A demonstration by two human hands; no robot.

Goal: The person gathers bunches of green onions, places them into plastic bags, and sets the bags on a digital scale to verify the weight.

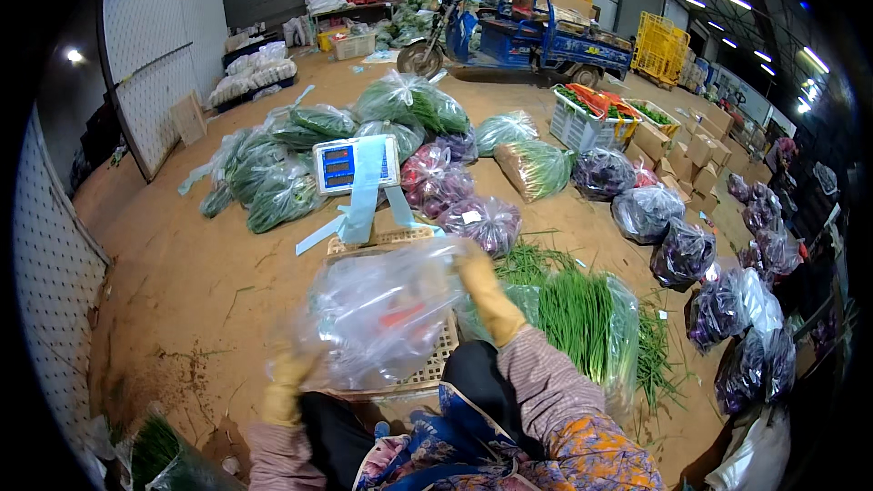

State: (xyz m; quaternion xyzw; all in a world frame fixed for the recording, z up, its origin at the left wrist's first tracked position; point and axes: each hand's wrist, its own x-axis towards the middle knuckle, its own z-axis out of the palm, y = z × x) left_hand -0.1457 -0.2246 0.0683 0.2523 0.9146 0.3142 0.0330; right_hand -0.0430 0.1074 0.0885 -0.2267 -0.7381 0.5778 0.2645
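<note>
The left hand, in a yellow glove, is reaching to the near left edge of a clear plastic bag; motion is blurring its fingers, so I cannot tell how far open they are or whether they are gripping. The right hand, gloved alike, is bending its fingers over the far right edge of the bag and seems to be pinching it. The bag is spreading between the two hands, above a tan plastic basket in front of the person's knees, and a red patch is showing through it.

Just beyond the basket a scale display is standing, with pale blue strips hanging over its front. To the right of the basket, long green stalks are lying in an open clear bag, with loose ones around them. Farther off, filled bags of greens are resting left of the display, and bags of purple produce are sitting to its right. More dark purple bags are forming a row on the right. On the far side a blue cargo tricycle is standing on the floor.
</note>
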